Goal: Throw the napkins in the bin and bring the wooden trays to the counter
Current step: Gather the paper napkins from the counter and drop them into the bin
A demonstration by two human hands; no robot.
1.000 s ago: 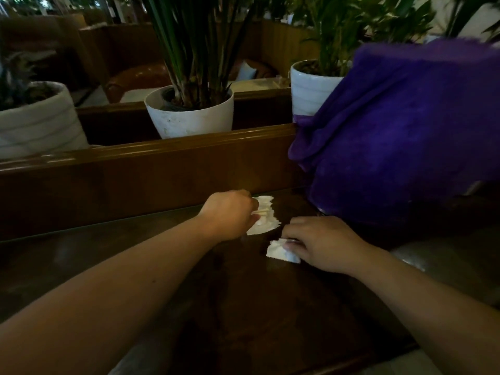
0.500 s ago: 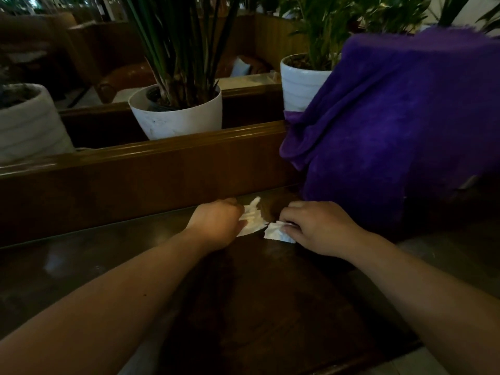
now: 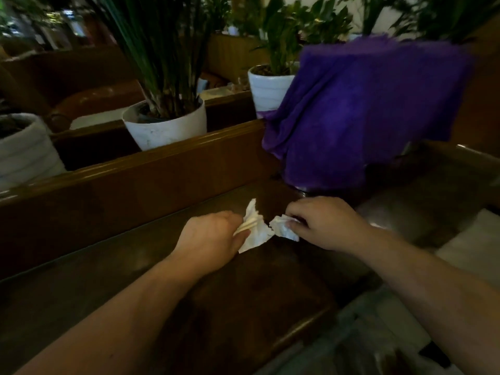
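Observation:
Two crumpled white napkins are over the dark wooden table [image 3: 113, 288]. My left hand [image 3: 213, 239] is shut on the larger napkin [image 3: 257, 234], together with what look like thin pale sticks. My right hand [image 3: 324, 223] pinches the smaller napkin [image 3: 282, 229] just to the right of it. Both napkins look lifted a little off the tabletop and their edges nearly touch. No wooden tray or bin shows in this view.
A wooden partition [image 3: 135, 180] runs behind the table, with white plant pots [image 3: 167, 125] beyond it. A purple cloth [image 3: 365, 109] drapes over something at the table's far right. A pale seat or surface [image 3: 473, 244] lies to the right.
Both hands have closed on the napkins and drawn them up and toward me. The view has swung to the left and tilted.

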